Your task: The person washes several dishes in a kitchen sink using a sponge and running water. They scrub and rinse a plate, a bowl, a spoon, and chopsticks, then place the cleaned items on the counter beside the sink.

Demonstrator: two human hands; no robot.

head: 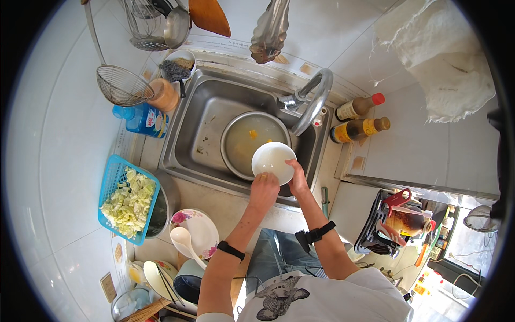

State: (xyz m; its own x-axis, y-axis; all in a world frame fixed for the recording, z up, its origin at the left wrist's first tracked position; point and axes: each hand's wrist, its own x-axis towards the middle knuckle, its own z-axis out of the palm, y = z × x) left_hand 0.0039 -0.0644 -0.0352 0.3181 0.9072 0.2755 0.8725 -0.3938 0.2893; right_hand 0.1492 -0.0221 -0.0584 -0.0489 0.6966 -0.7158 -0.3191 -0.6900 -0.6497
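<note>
A white bowl [273, 160] is tilted over the near right side of a round metal basin [225, 152]. The basin sits in the stainless steel sink [197, 104] and holds cloudy water with orange bits floating in it. My right hand [297, 177] grips the bowl's right side, thumb over the rim. At its near left rim, my left hand [265, 190] has its fingers curled onto the bowl; their tips are hidden. Over the right part of the sink arches a chrome faucet [318, 102].
Left of the sink, a blue plastic basket [106, 205] of chopped cabbage rests over a metal pot [172, 193]. A floral plate [205, 225] with a white spoon [183, 237] lies nearby. Dish soap [145, 120] stands farther back. Two sauce bottles [356, 118] are at right; a strainer [124, 86] hangs upper left.
</note>
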